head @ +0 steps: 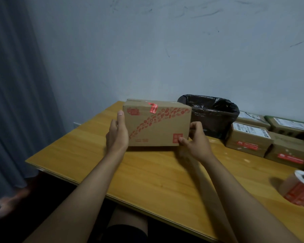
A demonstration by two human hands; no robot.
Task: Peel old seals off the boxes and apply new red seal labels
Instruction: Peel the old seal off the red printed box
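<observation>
Both hands on the box [156, 125], held upright at the table's [95, 155] far side: left hand [117, 134] flat against one end, right hand [195, 141] gripping the other w/ thumb on front. Red seal [153, 108] on the top edge, prob. next to peel; needs one hand freed.

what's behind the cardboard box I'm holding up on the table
Behind the cardboard box, to its right, a bin lined with a black bag stands against the wall. The box hides the bin's left side and the table behind it.
</observation>
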